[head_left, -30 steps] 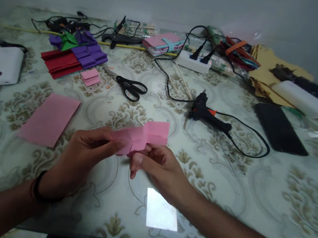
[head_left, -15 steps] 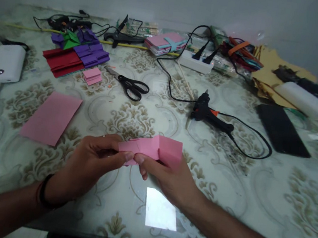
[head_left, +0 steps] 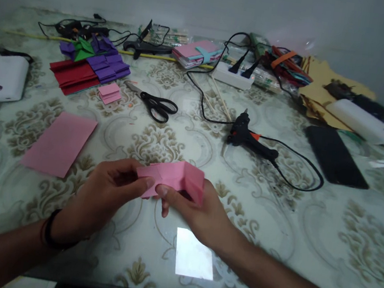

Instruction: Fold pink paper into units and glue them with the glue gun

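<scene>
A folded pink paper piece (head_left: 173,179) is held just above the glass-topped table (head_left: 307,235) near its front edge. My left hand (head_left: 103,198) pinches its left end between thumb and fingers; a dark band sits on that wrist. My right hand (head_left: 200,211) holds the right part from below, thumb pressed on the near edge beside the left thumb. The paper is creased into a bent, box-like shape with its right flap tilted toward me.
A flat pink sheet (head_left: 59,143) lies to the left. Black scissors (head_left: 156,104), a black glue gun (head_left: 249,139) with cord, a dark phone (head_left: 335,156), a white device (head_left: 6,78), folded red and purple papers (head_left: 88,69) and a power strip (head_left: 231,76) lie farther back.
The pink paper has been folded tighter: its right flap came down and in toward my right hand. Both hands shifted slightly left and stayed on the paper.
</scene>
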`<state>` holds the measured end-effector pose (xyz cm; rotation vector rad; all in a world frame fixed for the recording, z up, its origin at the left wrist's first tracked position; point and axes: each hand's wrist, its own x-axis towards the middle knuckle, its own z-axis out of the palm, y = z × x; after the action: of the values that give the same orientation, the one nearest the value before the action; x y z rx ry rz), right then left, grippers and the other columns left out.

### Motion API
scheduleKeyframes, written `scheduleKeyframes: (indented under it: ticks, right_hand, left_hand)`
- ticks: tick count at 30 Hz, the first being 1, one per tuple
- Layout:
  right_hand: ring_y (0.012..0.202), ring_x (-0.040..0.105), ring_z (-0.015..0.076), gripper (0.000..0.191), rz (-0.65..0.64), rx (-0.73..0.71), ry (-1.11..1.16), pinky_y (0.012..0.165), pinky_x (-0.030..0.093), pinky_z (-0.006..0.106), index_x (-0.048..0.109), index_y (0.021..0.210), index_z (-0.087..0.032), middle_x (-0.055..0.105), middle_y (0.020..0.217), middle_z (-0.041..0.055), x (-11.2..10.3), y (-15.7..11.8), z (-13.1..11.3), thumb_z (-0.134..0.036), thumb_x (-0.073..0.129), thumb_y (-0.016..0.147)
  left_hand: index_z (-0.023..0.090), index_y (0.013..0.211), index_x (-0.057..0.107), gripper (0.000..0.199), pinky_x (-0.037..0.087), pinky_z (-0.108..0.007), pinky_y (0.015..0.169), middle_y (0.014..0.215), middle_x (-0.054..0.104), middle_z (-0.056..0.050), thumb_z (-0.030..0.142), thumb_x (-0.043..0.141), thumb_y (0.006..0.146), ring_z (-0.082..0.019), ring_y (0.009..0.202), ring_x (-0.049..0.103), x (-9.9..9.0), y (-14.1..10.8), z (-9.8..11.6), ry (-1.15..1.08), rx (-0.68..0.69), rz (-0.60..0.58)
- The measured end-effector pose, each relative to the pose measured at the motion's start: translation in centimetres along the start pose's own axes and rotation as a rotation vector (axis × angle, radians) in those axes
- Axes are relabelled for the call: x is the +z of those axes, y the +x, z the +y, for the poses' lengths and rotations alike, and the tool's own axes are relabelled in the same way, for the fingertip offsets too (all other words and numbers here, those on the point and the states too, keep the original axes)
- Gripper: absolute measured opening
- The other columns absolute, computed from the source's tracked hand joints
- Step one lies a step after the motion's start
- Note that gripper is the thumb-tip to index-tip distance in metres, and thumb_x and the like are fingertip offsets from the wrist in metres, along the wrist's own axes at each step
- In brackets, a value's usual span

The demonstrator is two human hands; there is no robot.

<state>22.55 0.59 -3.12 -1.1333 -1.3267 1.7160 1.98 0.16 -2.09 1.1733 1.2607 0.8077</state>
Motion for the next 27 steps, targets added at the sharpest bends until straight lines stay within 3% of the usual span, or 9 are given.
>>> scheduleKeyframes:
  ticks: [6, 9, 14, 20, 22, 27]
  right_hand:
    - [0.058, 0.06, 0.0119, 0.034, 0.03, -0.045, 0.164, 0.061, 0.056, 0.026, 0.071, 0.082, -0.02, 0.067, 0.069, -0.0026, 0.0, 0.5, 0.3, -0.051, 0.083, 0.086]
    - [0.06, 0.059, 0.0123, 0.032, 0.021, -0.047, 0.114, 0.061, 0.054, 0.026, 0.071, 0.083, -0.02, 0.068, 0.07, -0.0021, -0.1, 0.6, 0.3, -0.049, 0.083, 0.086]
    - [0.065, 0.058, 0.0137, 0.029, 0.058, -0.047, 0.001, 0.063, 0.049, 0.027, 0.067, 0.079, -0.021, 0.064, 0.071, -0.0019, 0.0, 0.4, 0.5, -0.045, 0.082, 0.085]
    - [0.071, 0.062, 0.0165, 0.007, 0.001, -0.076, -0.091, 0.067, 0.053, 0.028, 0.071, 0.085, -0.021, 0.064, 0.074, -0.0012, 0.5, 0.2, 0.9, -0.027, 0.074, 0.081]
    - [0.071, 0.062, 0.0164, 0.008, -0.014, -0.083, -0.125, 0.068, 0.052, 0.029, 0.071, 0.086, -0.021, 0.064, 0.074, -0.0011, 0.6, 0.1, 0.8, -0.023, 0.07, 0.078]
    - [0.067, 0.056, 0.0154, 0.008, -0.065, 0.009, -0.115, 0.065, 0.048, 0.029, 0.063, 0.073, -0.021, 0.06, 0.07, -0.0014, 0.3, 0.1, 0.1, -0.025, 0.068, 0.075]
  left_hand:
    - [0.019, 0.097, 0.078, 0.022, 0.052, -0.027, 0.073, 0.091, 0.078, -0.004, 0.039, 0.073, 0.09, -0.02, 0.084, 0.069, -0.2, 0.6, 0.5, 0.051, 0.019, -0.154]
    - [0.019, 0.104, 0.079, 0.03, 0.051, -0.027, 0.074, 0.094, 0.078, -0.005, 0.045, 0.067, 0.096, -0.021, 0.087, 0.069, -0.4, 0.7, 0.9, 0.14, 0.029, -0.208]
    - [0.02, 0.09, 0.081, 0.035, 0.045, -0.024, 0.064, 0.08, 0.075, 0.0, 0.048, 0.062, 0.098, -0.018, 0.074, 0.064, -0.6, 0.6, 0.6, 0.336, 0.049, -0.173]
    - [0.018, 0.084, 0.081, 0.021, 0.044, -0.021, 0.062, 0.074, 0.071, 0.003, 0.027, 0.063, 0.089, -0.016, 0.067, 0.058, 0.0, 0.3, 0.7, 0.374, 0.103, -0.214]
    - [0.018, 0.081, 0.081, 0.021, 0.043, -0.022, 0.061, 0.07, 0.068, 0.003, 0.025, 0.063, 0.087, -0.015, 0.065, 0.055, 0.3, 0.1, 1.0, 0.391, 0.122, -0.214]
    - [0.019, 0.079, 0.081, 0.019, 0.041, -0.024, 0.057, 0.067, 0.066, 0.001, 0.029, 0.066, 0.085, -0.017, 0.063, 0.052, 0.5, -0.4, 1.0, 0.433, 0.155, -0.138]
